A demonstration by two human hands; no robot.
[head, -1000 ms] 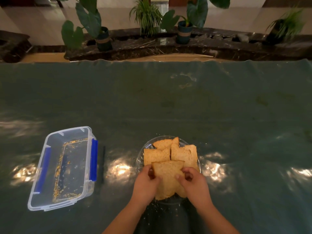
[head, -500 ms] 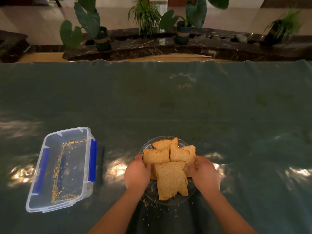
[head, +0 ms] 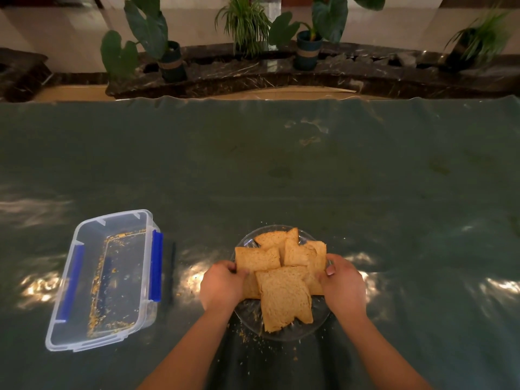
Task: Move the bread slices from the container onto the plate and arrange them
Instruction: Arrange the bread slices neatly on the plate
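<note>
Glossy green tablecloth under dim light, potted plants on a marble ledge beyond. Crumb-strewn clear container well left of the fingers. Left hand and right hand curled on opposite edges of bread slices on the glass plate.

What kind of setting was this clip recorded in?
Probably an indoor lobby or hall, not a kitchen: a long table under a shiny green cover, a dark marble ledge behind it, and potted plants lined along that ledge.

Potted plants on dark ledge; green tablecloth.
</note>
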